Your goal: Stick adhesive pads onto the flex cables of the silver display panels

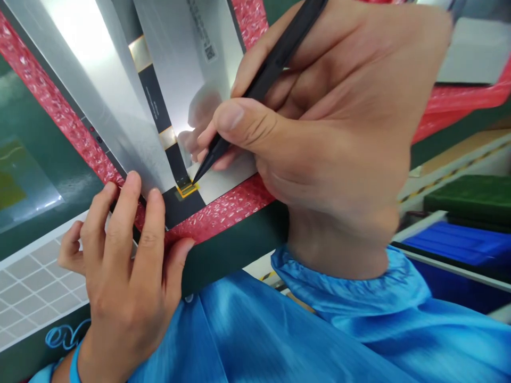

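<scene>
My right hand [319,122] grips a black pointed pen-like tool [263,80], thumb and fingers closed around its shaft. The tip rests at, or just over, a small yellow-edged connector [187,190] at the lower end of a black ribbon strip [151,101]. This strip runs between the silvery metal plates of a flat panel [191,80], which lies on red bubble wrap [227,210]. At the panel's lower left corner my left hand [128,271] lies with fingers spread, fingertips on the corner and its wrap. A printed code shows on the upper plate.
A green mat [24,96] covers the table, with a clear film bearing a yellow patch [16,175] at left. Below it lies a white sheet of grey squares [35,287]. Another panel on red wrap [471,58] lies upper right. Blue bins [459,244] stand at right.
</scene>
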A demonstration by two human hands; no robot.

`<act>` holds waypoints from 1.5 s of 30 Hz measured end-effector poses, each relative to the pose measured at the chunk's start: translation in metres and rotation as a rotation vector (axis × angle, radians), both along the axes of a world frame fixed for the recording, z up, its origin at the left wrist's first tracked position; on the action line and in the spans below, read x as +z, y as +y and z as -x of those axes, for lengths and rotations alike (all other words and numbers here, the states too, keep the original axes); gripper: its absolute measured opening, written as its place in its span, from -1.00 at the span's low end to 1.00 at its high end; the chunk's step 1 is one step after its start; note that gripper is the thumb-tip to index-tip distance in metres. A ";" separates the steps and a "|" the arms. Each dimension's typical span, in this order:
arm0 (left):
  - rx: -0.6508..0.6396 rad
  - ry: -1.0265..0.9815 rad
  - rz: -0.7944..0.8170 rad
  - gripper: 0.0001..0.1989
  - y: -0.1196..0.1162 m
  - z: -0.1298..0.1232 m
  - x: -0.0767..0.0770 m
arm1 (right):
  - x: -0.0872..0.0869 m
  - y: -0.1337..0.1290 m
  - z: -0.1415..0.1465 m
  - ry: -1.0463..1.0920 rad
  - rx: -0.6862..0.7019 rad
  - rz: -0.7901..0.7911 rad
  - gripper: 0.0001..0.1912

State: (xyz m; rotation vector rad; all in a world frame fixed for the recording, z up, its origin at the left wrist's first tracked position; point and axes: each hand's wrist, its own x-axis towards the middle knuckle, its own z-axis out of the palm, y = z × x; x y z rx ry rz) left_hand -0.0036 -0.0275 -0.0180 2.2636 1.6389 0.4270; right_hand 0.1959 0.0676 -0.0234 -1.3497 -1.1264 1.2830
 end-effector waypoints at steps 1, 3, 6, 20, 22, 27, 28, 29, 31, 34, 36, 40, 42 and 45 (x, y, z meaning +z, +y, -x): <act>0.001 -0.004 -0.001 -0.28 0.000 0.000 0.000 | -0.001 0.000 0.000 0.007 -0.004 -0.011 -0.71; 0.000 -0.004 -0.002 -0.29 0.000 0.000 0.000 | -0.002 0.000 0.001 0.012 -0.002 -0.019 -0.75; -0.001 0.005 -0.007 -0.30 0.000 0.000 -0.001 | -0.003 0.000 0.001 0.032 -0.001 -0.036 -0.76; -0.039 0.083 0.037 -0.38 0.002 -0.005 0.002 | 0.000 0.002 0.002 -0.028 0.026 -0.061 -0.76; -0.044 0.113 0.047 -0.38 0.002 -0.007 0.003 | 0.000 0.001 0.003 -0.056 0.010 -0.107 -0.75; -0.037 0.171 0.068 -0.34 0.002 -0.011 0.010 | 0.001 -0.002 0.005 -0.149 -0.199 -0.144 -0.80; -0.047 0.174 0.073 -0.35 0.003 -0.012 0.012 | 0.000 -0.002 0.005 -0.133 -0.225 -0.143 -0.79; -0.055 0.178 0.079 -0.35 0.005 -0.013 0.013 | -0.001 -0.002 0.006 -0.117 -0.240 -0.130 -0.77; -0.060 0.201 0.090 -0.34 0.008 -0.016 0.013 | -0.004 -0.002 0.007 -0.091 -0.240 -0.087 -0.77; -0.046 0.230 0.091 -0.36 0.007 -0.023 0.011 | -0.010 0.000 0.011 -0.042 -0.269 -0.113 -0.75; -0.026 0.226 0.083 -0.38 0.003 -0.027 0.008 | -0.014 -0.001 0.015 -0.003 -0.313 -0.179 -0.77; 0.016 0.242 0.031 -0.25 -0.010 -0.021 0.006 | -0.026 -0.001 0.018 0.034 -0.367 -0.243 -0.76; -0.002 0.238 0.009 -0.27 -0.019 -0.006 0.011 | -0.032 0.000 0.016 0.050 -0.358 -0.248 -0.75; -0.017 0.132 -0.052 -0.57 -0.039 0.030 0.019 | -0.040 0.003 0.012 0.088 -0.321 -0.309 -0.76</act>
